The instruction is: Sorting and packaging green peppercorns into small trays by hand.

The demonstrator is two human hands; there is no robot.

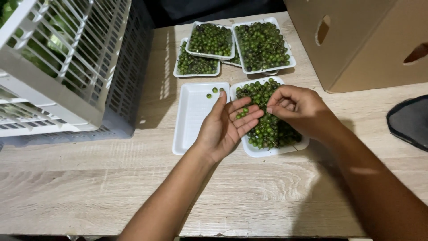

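A white foam tray (272,151) heaped with small green berries (267,127) sits in the middle of the wooden table. My left hand (225,125) lies palm up over the tray's left edge, with a few berries (243,113) on its fingers. My right hand (298,107) hovers over the heap, fingertips pinched together at the berries. Left of it lies a nearly bare white tray (189,120) holding two loose berries (212,93) at its far end.
Three filled berry trays (263,44) are stacked at the table's far side. A grey and a white plastic crate (67,67) stand at the left. A cardboard box (365,40) stands at the right, with a dark object (412,120) at the right edge.
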